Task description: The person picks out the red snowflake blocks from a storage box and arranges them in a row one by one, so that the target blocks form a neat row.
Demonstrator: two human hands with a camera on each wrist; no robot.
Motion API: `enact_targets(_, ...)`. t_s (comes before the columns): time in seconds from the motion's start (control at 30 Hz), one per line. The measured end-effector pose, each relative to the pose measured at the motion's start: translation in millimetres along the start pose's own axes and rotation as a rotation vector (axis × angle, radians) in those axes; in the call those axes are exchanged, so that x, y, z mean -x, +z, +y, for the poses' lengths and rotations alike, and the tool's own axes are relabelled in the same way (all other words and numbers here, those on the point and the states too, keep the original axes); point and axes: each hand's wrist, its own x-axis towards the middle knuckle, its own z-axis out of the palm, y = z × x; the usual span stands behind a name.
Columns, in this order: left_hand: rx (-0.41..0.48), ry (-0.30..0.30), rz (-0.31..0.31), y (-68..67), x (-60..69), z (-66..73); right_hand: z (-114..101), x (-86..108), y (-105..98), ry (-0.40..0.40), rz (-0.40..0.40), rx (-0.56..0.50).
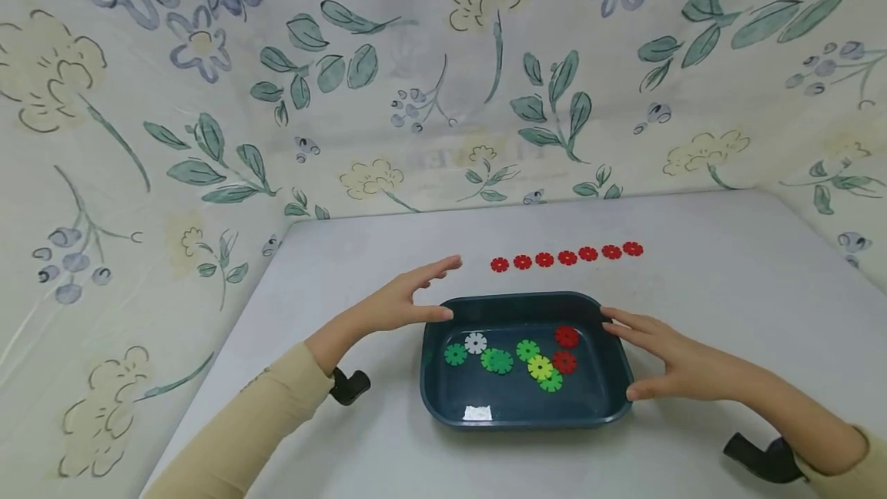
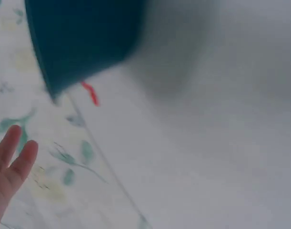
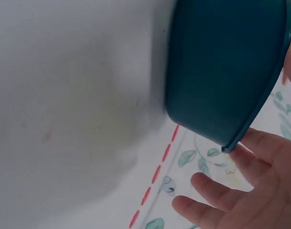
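A dark teal tray stands on the white table, holding notched plastic discs: a white disc, a yellow disc, two red discs and several green discs. Above its far left corner, my left hand has its fingers stretched out and thumb by the rim; in the left wrist view it appears apart from the tray. At the right end, fingers of my right hand touch the tray's far corner. Its thumb lies at the near right rim. Neither hand holds a disc.
Behind the tray, several red discs lie in a slightly slanting row on the table. Flower-patterned cloth rises at the table's back and sides. A black wrist mount sits below each wrist.
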Motion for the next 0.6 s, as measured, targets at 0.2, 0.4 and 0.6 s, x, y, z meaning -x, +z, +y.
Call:
enact_targets(0.2,-0.06,0.11,-0.104,12.7,-35.2,47.6,1.3,1.0,1.9,0.034,-0.001,-0.041)
enact_targets(0.4,-0.066,0.191,-0.289,47.4,-74.7,66.4,4.2,2.7,3.2,0.049,0.007,-0.073)
enact_targets(0.6,-0.143,0.151,-0.448,75.6,-99.4,63.9,5.4,2.9,5.0,0.036,0.009,-0.083)
